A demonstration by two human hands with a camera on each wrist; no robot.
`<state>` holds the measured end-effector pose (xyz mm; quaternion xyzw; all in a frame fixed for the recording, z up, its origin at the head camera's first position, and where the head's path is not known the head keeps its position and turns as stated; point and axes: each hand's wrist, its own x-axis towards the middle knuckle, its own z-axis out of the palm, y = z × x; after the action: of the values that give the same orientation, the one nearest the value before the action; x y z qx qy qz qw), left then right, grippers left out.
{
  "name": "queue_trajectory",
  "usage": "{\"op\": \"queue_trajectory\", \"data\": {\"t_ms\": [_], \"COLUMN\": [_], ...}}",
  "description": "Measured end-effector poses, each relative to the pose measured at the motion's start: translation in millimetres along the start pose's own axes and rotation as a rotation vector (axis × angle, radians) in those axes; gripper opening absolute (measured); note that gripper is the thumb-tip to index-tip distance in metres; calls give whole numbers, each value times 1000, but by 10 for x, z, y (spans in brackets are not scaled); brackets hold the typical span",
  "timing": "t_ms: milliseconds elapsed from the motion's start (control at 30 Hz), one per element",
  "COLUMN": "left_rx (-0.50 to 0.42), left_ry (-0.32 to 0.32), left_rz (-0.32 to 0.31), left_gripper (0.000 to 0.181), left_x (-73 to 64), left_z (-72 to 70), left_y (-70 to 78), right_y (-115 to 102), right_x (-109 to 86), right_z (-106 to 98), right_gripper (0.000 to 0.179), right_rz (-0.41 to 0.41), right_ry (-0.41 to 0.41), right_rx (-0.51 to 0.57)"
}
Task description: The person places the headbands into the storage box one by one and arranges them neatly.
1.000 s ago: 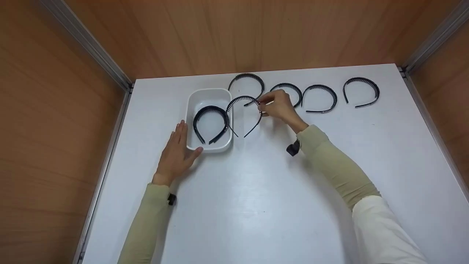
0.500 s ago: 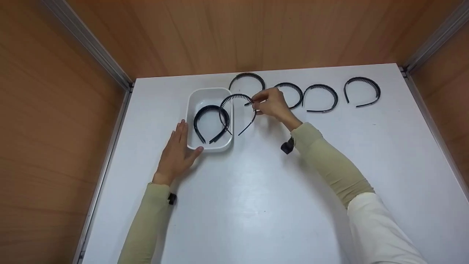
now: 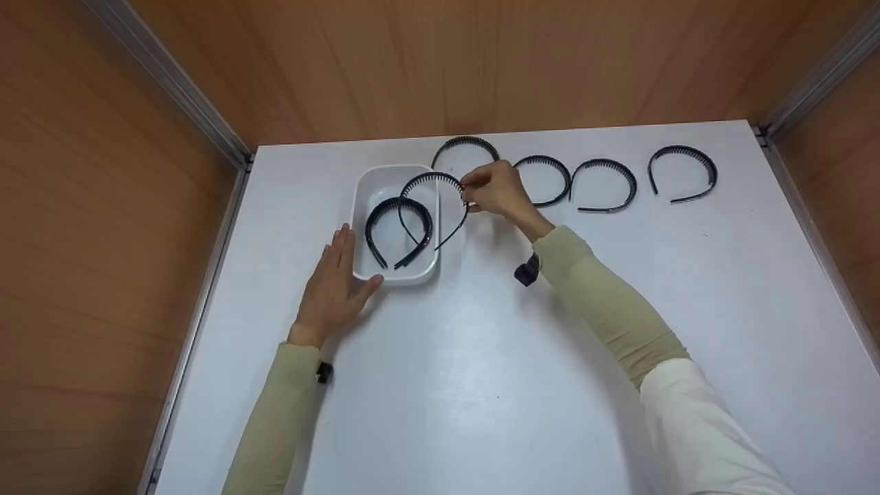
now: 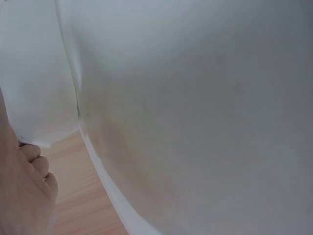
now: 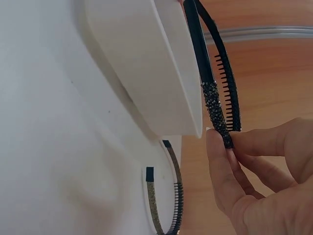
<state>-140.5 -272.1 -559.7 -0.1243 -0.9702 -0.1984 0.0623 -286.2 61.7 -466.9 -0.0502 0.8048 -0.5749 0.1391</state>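
Note:
My right hand [image 3: 500, 191] pinches a black toothed headband [image 3: 433, 177] by its side, holding it over the right rim of a white plastic tub [image 3: 361, 265]. In the right wrist view, thumb and fingertips grip this headband [image 5: 215, 103] at a band of dark glitter, beside the tub wall [image 5: 146, 73]. Inside the tub lie black headbands [image 3: 371, 240] nested together, partly overlapped by the held one in the head view. My left hand [image 3: 330, 289] rests against the tub's left side, fingers straight and thumb at the near corner.
Along the table's back lie several more black headbands: one [image 3: 467, 140] partly behind my right hand, two close together [image 3: 565, 180] [image 3: 629, 182], and one [image 3: 708, 168] at the far right. Wooden panels [image 3: 481, 69] wall in the white table [image 3: 481, 385] at the back and sides.
My right hand has moved left with the pinched headband, bringing it from beside the tub to over its right part. The left hand stays at the tub.

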Motion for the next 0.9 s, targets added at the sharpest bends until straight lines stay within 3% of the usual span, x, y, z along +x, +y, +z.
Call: {"op": "queue_trajectory", "data": {"t_ms": [900], "left_rx": [1], "left_ry": [5], "left_rz": [-7], "left_gripper": [99], "left_x": [-14], "left_z": [-19], "left_y": [24], "right_y": [-153], "right_x": [82], "right_z": [337], "right_gripper": [23], "right_rz": [-47], "right_ry": [3], "right_rx": [-20]}}
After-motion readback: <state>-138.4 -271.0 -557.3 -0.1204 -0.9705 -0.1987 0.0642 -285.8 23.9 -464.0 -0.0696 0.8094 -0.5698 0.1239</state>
